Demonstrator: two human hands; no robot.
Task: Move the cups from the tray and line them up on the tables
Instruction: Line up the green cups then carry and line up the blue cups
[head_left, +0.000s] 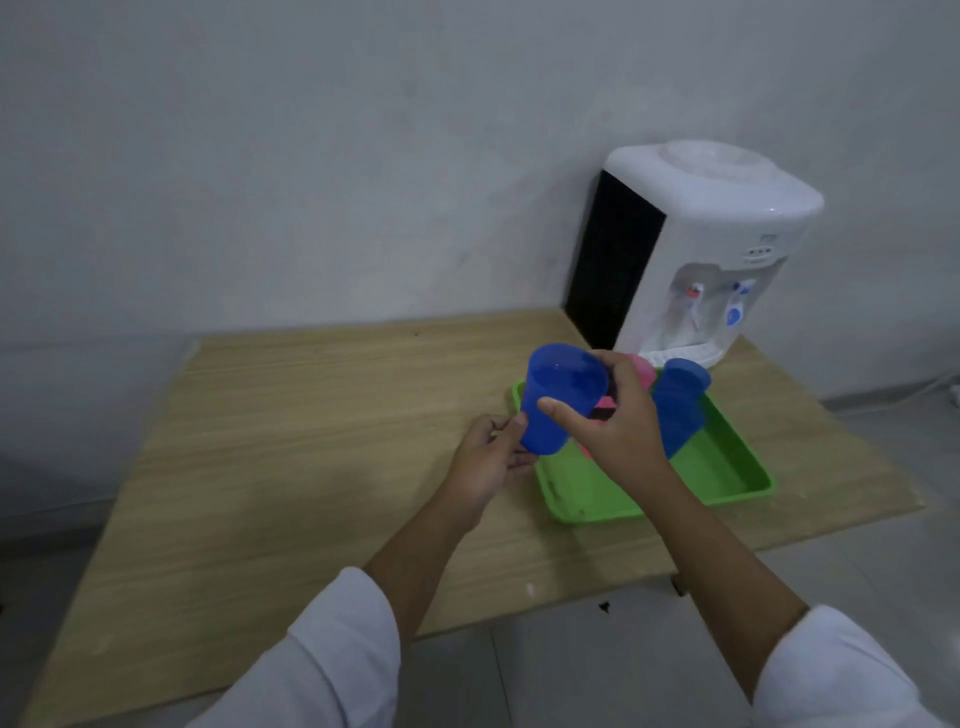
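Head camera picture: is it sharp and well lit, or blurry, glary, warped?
Head view: dim, flat light, soft shadows on the table; slightly soft throughout, labels on the water dispenser unreadable; table edges splay from wide-angle distortion; no strong glare, only a faint sheen inside the blue cup.

Blue cups (563, 397) and pink cup (643, 370) — green tray (727, 475) — wood-grain table (311, 441)

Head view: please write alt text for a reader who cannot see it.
A right hand grips a blue cup near its rim and the left hand holds its base, over the left edge of a green tray on a wooden table. Other blue cups and a pink cup sit in the tray; a water dispenser stands behind.
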